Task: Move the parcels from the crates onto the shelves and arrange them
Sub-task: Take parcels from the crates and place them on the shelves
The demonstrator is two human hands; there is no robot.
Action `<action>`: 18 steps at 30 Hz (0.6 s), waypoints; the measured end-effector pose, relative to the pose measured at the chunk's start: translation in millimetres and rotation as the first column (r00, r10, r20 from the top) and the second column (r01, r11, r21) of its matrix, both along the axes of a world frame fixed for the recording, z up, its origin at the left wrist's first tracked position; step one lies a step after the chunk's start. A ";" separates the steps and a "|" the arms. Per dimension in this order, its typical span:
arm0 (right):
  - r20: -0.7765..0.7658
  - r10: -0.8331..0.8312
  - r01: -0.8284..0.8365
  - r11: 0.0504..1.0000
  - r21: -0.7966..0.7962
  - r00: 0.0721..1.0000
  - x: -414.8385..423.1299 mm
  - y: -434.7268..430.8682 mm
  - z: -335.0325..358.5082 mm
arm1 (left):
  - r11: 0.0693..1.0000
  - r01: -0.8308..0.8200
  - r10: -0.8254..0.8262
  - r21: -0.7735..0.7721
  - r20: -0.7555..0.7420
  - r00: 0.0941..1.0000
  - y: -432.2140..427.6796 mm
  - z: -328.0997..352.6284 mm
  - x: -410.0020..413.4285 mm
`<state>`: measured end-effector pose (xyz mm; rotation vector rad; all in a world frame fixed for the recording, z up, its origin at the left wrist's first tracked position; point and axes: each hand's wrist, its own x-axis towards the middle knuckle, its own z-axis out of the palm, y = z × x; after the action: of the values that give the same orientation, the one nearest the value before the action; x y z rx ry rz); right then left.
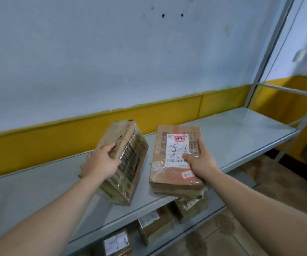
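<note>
Two parcels at frame centre, over grey upper shelf (241,137). Centre-left: left hand (100,163) grips tape-wrapped parcel (128,163) from its left side, thumb over top face; box tilted on long edge. Centre-right: right hand (198,161) holds labelled parcel (167,174), thumb on white label, near end past shelf front. Bottom centre: three more parcels (154,224) on lower shelf (239,182).

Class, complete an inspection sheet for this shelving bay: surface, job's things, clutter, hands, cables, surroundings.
Surface: grey metal upper shelf.
Job's things: tilted parcel, on its edge; labelled parcel flat, overhanging the front edge; three parcels on lower shelf.
Clutter: nothing seen.
Hands: left hand grips the tilted parcel; right hand grips the labelled parcel.
Cables: nothing seen.
Surroundings: white wall with yellow band; shelf post; patterned floor.
</note>
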<state>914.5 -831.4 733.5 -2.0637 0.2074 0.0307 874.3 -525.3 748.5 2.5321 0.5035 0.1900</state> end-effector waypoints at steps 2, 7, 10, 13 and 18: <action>-0.010 -0.009 0.009 1.000 -0.010 1.000 28.4 -12.3 -4.0 | 1.000 0.010 -0.009 0.022 -0.019 1.000 -12.9 -2.2 25.5; -0.021 -0.063 0.063 0.998 -0.015 0.998 103.1 -26.5 -25.7 | 0.994 -0.002 0.008 0.108 -0.050 0.999 -36.2 -11.6 94.6; -0.063 -0.085 0.088 0.995 0.044 0.994 140.2 -35.1 -40.1 | 0.989 -0.015 0.028 0.148 -0.086 0.996 -47.2 -19.1 126.7; -0.076 -0.096 0.102 0.991 0.088 0.993 172.4 -46.9 -51.5 | 0.979 -0.018 0.043 0.205 -0.116 0.992 -59.9 -27.9 149.6; -0.131 -0.061 0.089 0.971 0.221 0.989 234.8 -60.8 -58.4 | 0.945 0.011 0.062 0.326 -0.214 0.975 -84.7 -32.6 177.1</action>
<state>1149.3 -892.2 675.1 -1.8268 0.3428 0.1304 1051.4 -610.0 715.9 2.8909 0.6368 -0.0032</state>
